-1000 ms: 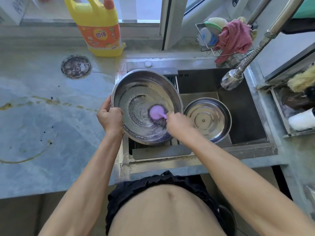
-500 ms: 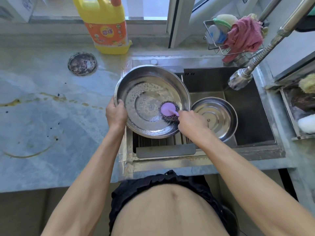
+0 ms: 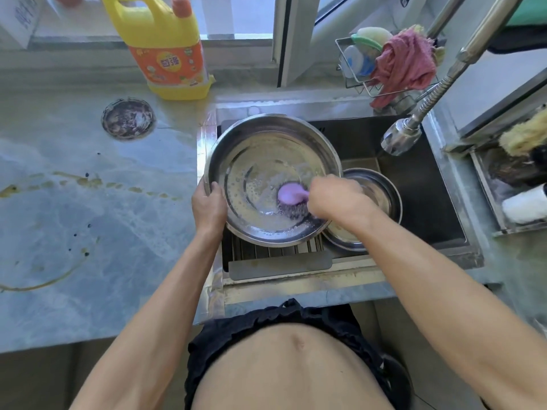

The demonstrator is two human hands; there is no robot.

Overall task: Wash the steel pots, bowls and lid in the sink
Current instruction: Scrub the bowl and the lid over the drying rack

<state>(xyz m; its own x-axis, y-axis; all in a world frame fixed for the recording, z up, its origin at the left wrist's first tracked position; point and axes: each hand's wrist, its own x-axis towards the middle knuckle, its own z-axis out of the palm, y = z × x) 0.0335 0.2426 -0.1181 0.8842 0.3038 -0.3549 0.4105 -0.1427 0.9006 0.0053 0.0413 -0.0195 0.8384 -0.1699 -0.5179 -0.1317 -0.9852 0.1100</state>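
The grey marbled surface (image 3: 88,202) runs along the left, stained with yellowish streaks and dark specks, and the steel sink (image 3: 429,202) is set into it on the right. A yellow detergent bottle (image 3: 161,45) stands at the back by the window, with a round drain cover (image 3: 128,118) near it on the surface. The large steel bowl (image 3: 266,155) is tilted over the left part of the sink above a ribbed drain rack (image 3: 275,253), its inside wet and soapy. The left hand (image 3: 208,207) holds the bowl's near-left rim, its grip curled over the edge with the thumb inside. Partly hidden behind the right arm, a smaller steel bowl (image 3: 381,190) lies in the basin just beside the large one. The faucet head (image 3: 399,137) hangs above the basin, and a wire caddy (image 3: 355,81) behind it carries a pink cloth (image 3: 405,63). The right hand (image 3: 336,198) closes its grip around the handle of a purple-topped scrubber (image 3: 288,195), pressing its dark wire pad against the bowl's lower inner wall.
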